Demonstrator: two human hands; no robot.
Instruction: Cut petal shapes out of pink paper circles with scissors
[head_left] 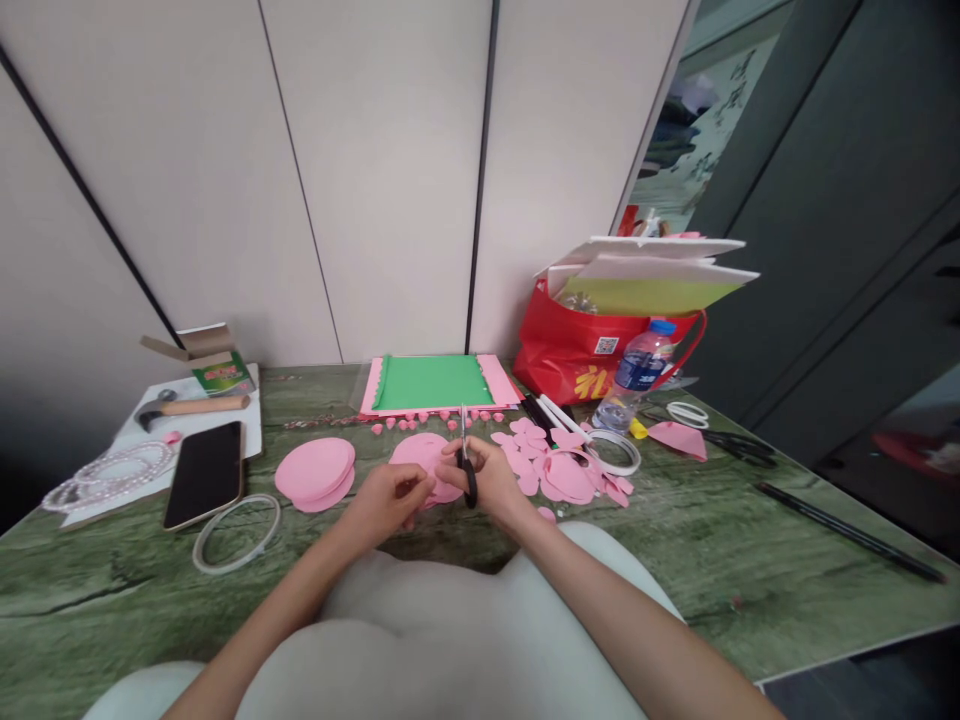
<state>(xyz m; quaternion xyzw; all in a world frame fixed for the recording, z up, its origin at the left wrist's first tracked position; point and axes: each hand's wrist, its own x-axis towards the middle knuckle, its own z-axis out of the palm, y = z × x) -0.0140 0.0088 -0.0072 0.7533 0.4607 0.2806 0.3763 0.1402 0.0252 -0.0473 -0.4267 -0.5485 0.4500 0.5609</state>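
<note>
The right hand (486, 478) grips the scissors (466, 470) upright over the counter (675, 540) — the left hand (391, 497), its grip curled with fingertips together, hovers beside pink paper circles (420, 450).

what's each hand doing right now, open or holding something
Left hand: fingers curled in beside the scissors; whether it pinches anything can't be told.
Right hand: closed on the scissors, blades pointing away from the person.

Hammer (202, 405) behind phone (205, 474); bottle (636, 378) before bag (574, 345).
</note>
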